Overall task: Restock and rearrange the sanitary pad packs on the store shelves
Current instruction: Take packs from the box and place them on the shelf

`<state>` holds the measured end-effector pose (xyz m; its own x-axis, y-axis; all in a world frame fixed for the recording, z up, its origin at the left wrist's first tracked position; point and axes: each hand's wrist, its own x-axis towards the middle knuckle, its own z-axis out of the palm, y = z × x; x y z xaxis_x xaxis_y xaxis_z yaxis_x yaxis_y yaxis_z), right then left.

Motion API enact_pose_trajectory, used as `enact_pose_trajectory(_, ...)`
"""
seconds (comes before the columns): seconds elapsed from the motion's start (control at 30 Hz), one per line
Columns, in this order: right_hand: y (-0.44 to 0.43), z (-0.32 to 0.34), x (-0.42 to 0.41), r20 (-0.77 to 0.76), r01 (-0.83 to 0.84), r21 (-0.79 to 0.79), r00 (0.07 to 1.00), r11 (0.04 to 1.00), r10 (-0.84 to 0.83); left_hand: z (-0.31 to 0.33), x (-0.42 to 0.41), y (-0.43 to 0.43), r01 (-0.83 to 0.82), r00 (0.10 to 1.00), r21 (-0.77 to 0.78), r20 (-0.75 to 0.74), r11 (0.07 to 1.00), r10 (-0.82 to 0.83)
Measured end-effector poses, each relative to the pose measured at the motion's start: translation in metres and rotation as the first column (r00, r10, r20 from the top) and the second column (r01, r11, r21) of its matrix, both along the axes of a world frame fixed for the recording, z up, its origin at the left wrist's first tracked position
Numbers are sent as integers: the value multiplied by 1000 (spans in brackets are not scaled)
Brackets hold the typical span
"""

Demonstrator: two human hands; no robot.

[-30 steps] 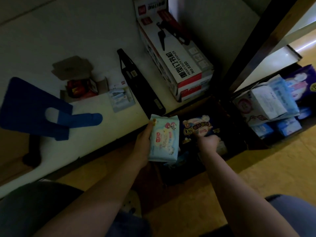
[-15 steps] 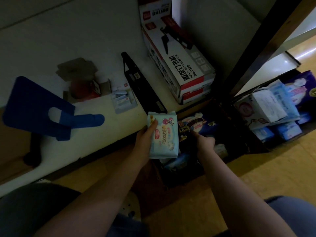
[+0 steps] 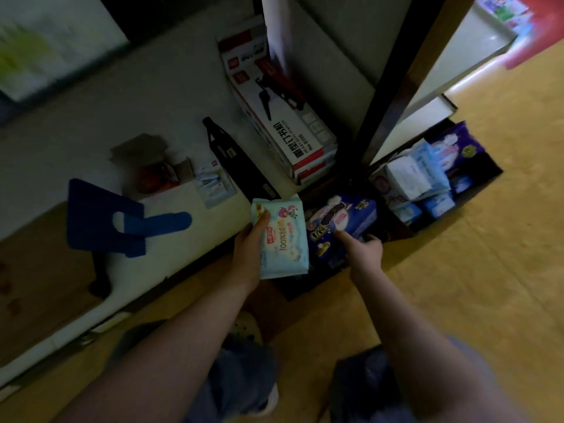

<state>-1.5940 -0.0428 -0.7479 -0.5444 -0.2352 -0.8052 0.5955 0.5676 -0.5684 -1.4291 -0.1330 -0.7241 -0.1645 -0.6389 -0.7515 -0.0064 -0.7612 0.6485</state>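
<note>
My left hand (image 3: pixel 251 248) grips a pale blue pad pack (image 3: pixel 282 238) by its left edge, thumb on its face, just in front of the low white shelf (image 3: pixel 189 206). Right beside it my right hand (image 3: pixel 364 250) holds a dark blue pad pack (image 3: pixel 343 222) from its near side, thumb on top, over a dark box on the floor. A second dark box (image 3: pixel 485 175) to the right holds several pad packs, white, light blue and purple (image 3: pixel 418 178).
On the shelf lie a red-and-white stapler carton (image 3: pixel 280 117), a black flat case (image 3: pixel 241 166), a blue card hanger (image 3: pixel 113 221), a small red item and a small packet. A dark upright post (image 3: pixel 393 83) divides the shelving. The floor is yellow-brown.
The dark blue pack has come up out of the box in my right hand. The pale blue pack in my left hand has stayed about where it was.
</note>
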Motion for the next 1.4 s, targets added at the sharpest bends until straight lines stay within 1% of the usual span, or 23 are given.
enact_pose_trajectory(0.1, 11, 56, 6, 16, -16, 9, 1000, 1000, 16, 53, 1, 6, -34, 998, 30, 62, 999, 32)
enact_pose_trajectory(0.13, 14, 69, 8, 25, -23, -10, 999, 1000, 23, 68, 1, 9, -37, 997, 40, 67, 999, 35)
enact_pose_trajectory(0.27, 28, 158, 15, 34, -42, -83, 998, 996, 45, 153, 11, 26, 22, 1000, 52, 15, 998, -23)
enact_pose_trajectory(0.37, 39, 231, 18, 43, -47, -172, 998, 984, 55, 226, 17, 35, 51, 999, 13, -6, 999, -51)
enact_pose_trajectory(0.43, 42, 266, 18, 43, -49, -184, 997, 982, 57, 264, 17, 38, 66, 998, -20, -23, 998, -66)
enact_pose_trajectory(0.53, 44, 331, 16, 52, -66, -223, 995, 973, 79, 339, 17, 44, 78, 995, -39, -53, 996, -80)
enact_pose_trajectory(0.67, 52, 399, 16, 39, -163, -284, 983, 945, 181, 416, 21, 60, 50, 998, -44, -44, 998, -52)
enact_pose_trajectory(0.73, 57, 430, 19, 35, -236, -298, 966, 925, 258, 449, 25, 69, -12, 1000, -49, -5, 999, 12)
enact_pose_trajectory(0.8, 59, 448, 21, 43, -262, -322, 956, 910, 290, 470, 26, 72, -57, 998, -46, 3, 997, 57)
enact_pose_trajectory(0.97, 56, 497, 35, 19, -324, -396, 932, 859, 361, 525, 44, 83, -37, 985, -52, -168, 998, 28)
enact_pose_trajectory(1.1, 49, 534, 61, 25, -321, -485, 925, 814, 380, 558, 72, 82, -121, 967, -96, -237, 988, 95)
enact_pose_trajectory(1.17, 45, 551, 81, 11, -324, -527, 922, 785, 388, 573, 96, 83, -115, 972, -122, -220, 986, 86)
enact_pose_trajectory(1.27, 40, 580, 118, 5, -325, -571, 917, 754, 400, 595, 136, 84, -79, 992, -228, -116, 970, 54)
enact_pose_trajectory(1.33, 39, 594, 142, 9, -340, -588, 904, 734, 427, 609, 160, 83, -75, 994, -310, -98, 948, 47)
enact_pose_trajectory(1.4, 42, 608, 168, 33, -347, -610, 887, 713, 460, 623, 185, 86, -79, 993, -369, -111, 926, 41)
